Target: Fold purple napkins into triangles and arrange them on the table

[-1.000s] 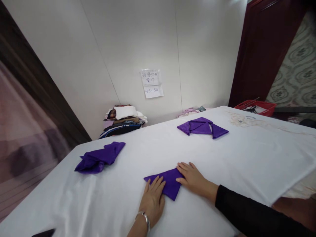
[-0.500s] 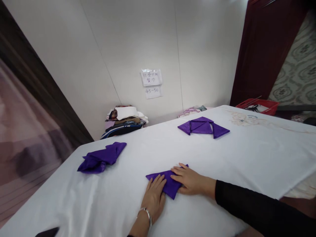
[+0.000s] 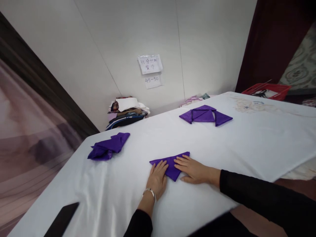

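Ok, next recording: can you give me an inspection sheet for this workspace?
Surface: white tablecloth, rippled toward the near left.
Work items: folded purple cloth under both hands; loosely bunched purple cloth at left; angular folded purple cloth farther back.
Clutter: dark flat object, near left.
Hands: left hand and right hand rest flat on the nearest cloth.
Cables: none identifiable.
Surroundings: paper notes on the wall, clothes pile, red basket.

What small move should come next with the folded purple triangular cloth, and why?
Perhaps press the right hand outward across the folded purple triangular cloth, toward its upper-right corner: that hand rests on the cloth near there, while the left hand rests on the cloth's left part and could steady it.
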`<state>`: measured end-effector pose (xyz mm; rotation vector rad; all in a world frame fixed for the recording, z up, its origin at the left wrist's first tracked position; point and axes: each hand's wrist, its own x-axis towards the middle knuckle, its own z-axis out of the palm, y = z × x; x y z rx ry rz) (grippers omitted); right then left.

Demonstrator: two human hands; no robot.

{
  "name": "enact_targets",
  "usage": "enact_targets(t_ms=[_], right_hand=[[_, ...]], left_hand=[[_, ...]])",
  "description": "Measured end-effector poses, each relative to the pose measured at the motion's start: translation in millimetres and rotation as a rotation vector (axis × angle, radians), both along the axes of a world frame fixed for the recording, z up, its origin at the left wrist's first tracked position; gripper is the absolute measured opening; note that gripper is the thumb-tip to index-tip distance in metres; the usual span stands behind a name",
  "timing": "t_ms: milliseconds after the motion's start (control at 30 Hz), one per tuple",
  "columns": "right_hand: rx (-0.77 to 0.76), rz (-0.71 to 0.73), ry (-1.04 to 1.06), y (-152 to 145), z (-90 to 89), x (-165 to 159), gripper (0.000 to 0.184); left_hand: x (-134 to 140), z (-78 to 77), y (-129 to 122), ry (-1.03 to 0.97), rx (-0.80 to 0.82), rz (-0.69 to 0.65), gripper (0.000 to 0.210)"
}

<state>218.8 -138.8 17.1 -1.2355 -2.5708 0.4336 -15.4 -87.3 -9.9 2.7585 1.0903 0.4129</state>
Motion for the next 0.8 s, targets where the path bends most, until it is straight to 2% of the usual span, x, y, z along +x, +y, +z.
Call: enact_targets(t_ms=[133, 400, 567, 800], right_hand=[[0.000, -0.007, -0.005, -1.1, 1.2, 2.3, 0.059], [0.011, 0.036, 0.008, 6.3, 6.3, -5.3, 0.059], [-0.038, 0.093, 0.028, 1.0, 9.8, -6.8, 0.067], [0.001, 0.027, 0.093, -1.1, 5.6, -8.3, 0.068]], left_hand=[[1.5, 2.5, -2.2, 0.001, 0.009, 0.024, 0.054], [10.7, 8.0, -3.3, -0.043, -0.060, 0.162, 0.050], [8.6, -1.9, 2.6, -0.099, -0.058, 0.176, 0.051], [4.4, -18.6, 10.5, -0.173, -0.013, 0.175, 0.046]])
